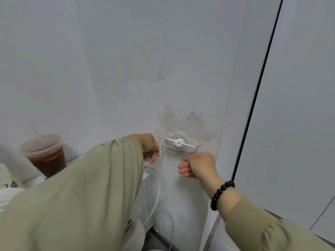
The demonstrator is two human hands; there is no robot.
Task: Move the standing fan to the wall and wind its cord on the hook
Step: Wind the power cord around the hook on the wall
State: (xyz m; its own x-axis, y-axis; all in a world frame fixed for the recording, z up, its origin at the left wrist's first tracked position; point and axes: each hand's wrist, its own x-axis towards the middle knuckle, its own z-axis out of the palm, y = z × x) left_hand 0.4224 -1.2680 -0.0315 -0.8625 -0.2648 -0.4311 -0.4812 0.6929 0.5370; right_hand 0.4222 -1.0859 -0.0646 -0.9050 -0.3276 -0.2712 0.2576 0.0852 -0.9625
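Left hand (150,147) pinches the white cord (159,180) beside the wall hook (181,144). Right hand (197,165) is curled, its hold unclear. Loops should stay taut.

Soft, even light; motion blur smears edges, wide-angle bending.

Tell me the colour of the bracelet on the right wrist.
The bracelet is glossy black, seen best in the head view.

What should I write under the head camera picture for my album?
The left hand holds a white cord at the white wall hook, the right hand close below it.
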